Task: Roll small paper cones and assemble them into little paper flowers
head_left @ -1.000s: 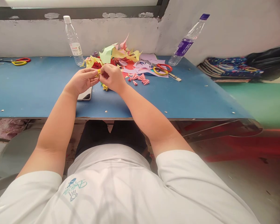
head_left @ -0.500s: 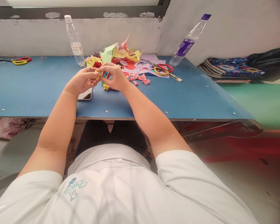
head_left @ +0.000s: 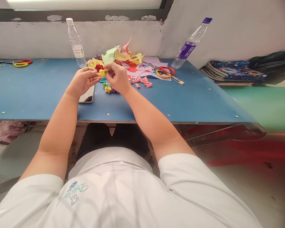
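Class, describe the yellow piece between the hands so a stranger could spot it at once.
Find the blue table and the paper pile at its back. In front of the pile, the left hand and right hand almost meet, with the yellow piece between them. Unlike the yellow cluster lying on the table close by, it is in the hands.
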{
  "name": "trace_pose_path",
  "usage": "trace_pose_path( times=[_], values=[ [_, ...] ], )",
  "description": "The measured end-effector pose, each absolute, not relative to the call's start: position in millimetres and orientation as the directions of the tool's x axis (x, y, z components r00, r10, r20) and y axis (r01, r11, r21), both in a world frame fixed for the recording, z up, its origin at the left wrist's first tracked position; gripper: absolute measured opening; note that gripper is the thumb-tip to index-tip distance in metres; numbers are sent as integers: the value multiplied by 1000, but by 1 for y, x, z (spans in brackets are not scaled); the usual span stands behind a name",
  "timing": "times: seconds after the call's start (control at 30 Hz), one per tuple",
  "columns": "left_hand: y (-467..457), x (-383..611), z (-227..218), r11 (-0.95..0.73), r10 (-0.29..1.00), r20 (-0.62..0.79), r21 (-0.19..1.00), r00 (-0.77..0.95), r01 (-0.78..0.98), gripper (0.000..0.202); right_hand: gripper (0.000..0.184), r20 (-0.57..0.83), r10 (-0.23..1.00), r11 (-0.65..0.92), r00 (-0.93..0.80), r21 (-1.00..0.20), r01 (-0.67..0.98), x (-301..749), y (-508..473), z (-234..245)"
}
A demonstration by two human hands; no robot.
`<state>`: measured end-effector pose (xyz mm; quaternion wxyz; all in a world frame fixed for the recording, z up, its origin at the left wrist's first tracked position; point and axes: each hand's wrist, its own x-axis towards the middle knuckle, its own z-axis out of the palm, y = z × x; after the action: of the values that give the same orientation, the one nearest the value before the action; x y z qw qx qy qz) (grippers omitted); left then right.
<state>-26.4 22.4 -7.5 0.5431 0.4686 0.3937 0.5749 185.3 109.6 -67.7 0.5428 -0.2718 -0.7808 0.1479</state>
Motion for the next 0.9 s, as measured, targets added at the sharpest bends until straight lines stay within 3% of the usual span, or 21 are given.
trace_pose_path(
  times=[0.23,0.37,0.53,0.73,0.9],
  values=[
    [21,-24,-18,-282,959,284,955,17,-91,39,31,775,577,814,-257,-520,259,184,108,-70],
    [47,-30,-32,-462,887,461,885,25,65,27,20,775,540,836,-328,-447,320,191,120,-77],
    [72,-37,-44,-533,844,535,828,39,176,10,16,762,513,849,-395,-384,363,200,127,-77],
    [75,-39,-46,-499,863,506,847,12,181,15,35,785,496,865,-372,-405,297,197,125,-74],
    [61,-35,-38,-464,885,465,876,26,131,23,73,742,546,835,-388,-519,183,188,133,-83]
  ],
)
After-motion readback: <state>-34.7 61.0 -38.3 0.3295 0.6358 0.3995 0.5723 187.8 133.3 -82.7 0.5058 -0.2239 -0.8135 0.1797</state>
